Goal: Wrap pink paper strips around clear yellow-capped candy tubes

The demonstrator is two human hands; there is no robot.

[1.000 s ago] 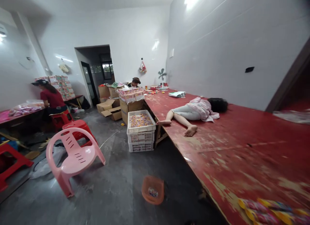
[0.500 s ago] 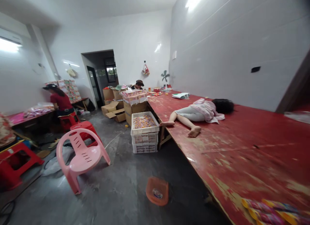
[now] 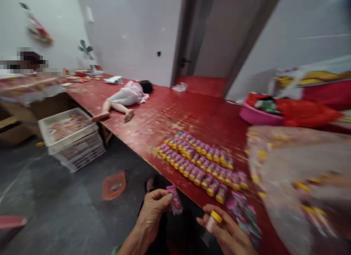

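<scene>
Hands are working low at the near edge of the red table, just off its front rim. Left hand is pinching a small pink packet between thumb and fingertips, holding it upright above the dark floor. Right hand is gripping a small yellow-capped bottle, its cap pointing up and left, near the packet but apart from it. Rows of yellow-capped bottles are lying side by side on the table near its front edge, just beyond the hands. A blurred clear bag is sitting to their right. Farther along the table a person is lying flat. White crates are standing stacked on the floor beside the table's edge.
</scene>
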